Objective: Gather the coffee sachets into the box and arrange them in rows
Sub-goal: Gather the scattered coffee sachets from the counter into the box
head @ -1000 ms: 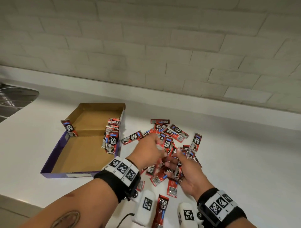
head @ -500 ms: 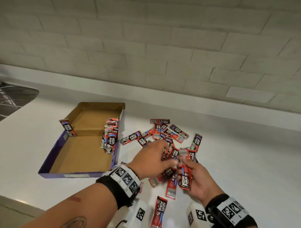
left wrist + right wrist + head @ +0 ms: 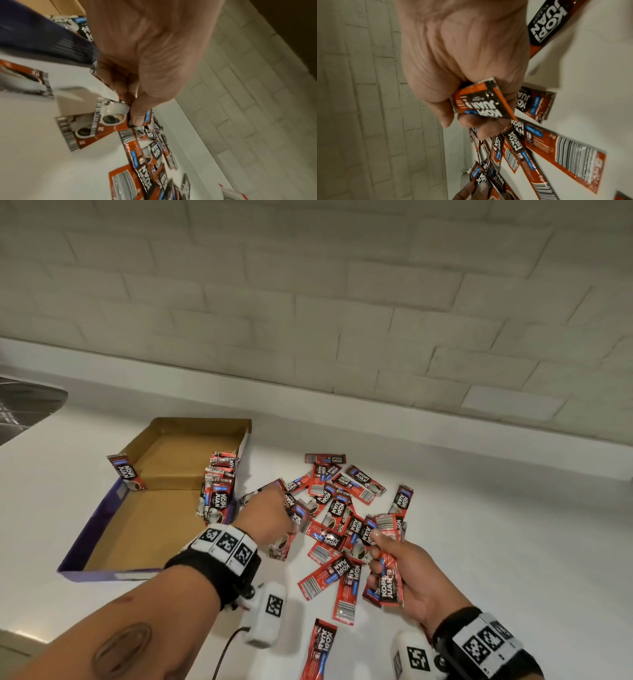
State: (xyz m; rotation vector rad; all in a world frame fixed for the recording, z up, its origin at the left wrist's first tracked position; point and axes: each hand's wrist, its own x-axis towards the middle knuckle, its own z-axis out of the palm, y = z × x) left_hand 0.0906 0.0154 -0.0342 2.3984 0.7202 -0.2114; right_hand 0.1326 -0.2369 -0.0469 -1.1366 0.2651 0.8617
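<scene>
The red sachets (image 3: 337, 510) scattered on the desk (image 3: 496, 542) read "KOPI JUAN"; so does the sachet in the right hand (image 3: 388, 583). One loose sachet (image 3: 556, 147) also shows "2g" beside its barcode.

Black wristbands (image 3: 212, 570) carry white checker-marked tags; a dark oval, perhaps a tattoo (image 3: 121, 648), marks the left forearm.

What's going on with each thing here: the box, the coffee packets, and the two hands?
Box: open, lying flat, mostly bare inside.
Stack in box: packets bunched against the right wall.
Lone packet: leaning on the box's left wall.
Pile: loose packets scattered on the counter, overlapping.
Left hand: pinching a packet from the pile.
Right hand: gripping gathered packets.
</scene>
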